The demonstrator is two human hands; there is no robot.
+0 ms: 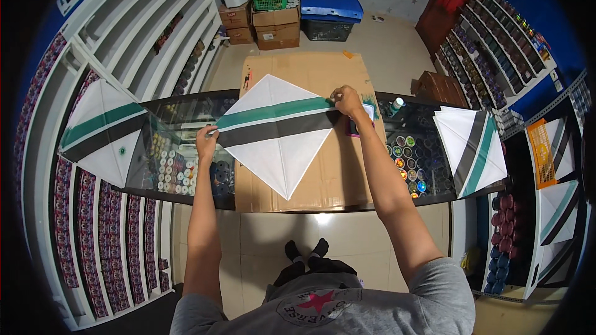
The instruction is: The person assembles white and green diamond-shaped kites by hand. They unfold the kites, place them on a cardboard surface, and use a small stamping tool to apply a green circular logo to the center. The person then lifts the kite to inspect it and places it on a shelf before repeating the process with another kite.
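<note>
- Kite (102, 133) in white, with a green and a black band, lies at the left end of the glass-topped worktop (180, 198), apart from the hands.
- Left hand (207, 142): thumb and fingers pinch the left corner of the diamond kite (276, 164), right where its bands run out.
- Between the hands, the diamond kite is spread over the cardboard sheet (335, 180), one point toward the person and one away, a crease down its middle. Whether it rests on the cardboard or is lifted slightly, I cannot tell.
- The step in hand seems to be handling this sheet by its two side corners, keeping it flat and taut. The next move would call for even tension from both hands, since an uneven pull could skew or crumple the thin material.
- Right hand (346, 100): the fingers appear closed on the opposite corner, with the forearm passing over a dark, pink-edged object (353, 127).
- Farther right stand a white-capped bottle (396, 105) and, near the worktop's end, a stack of similar kites (475, 149), both untouched.
</note>
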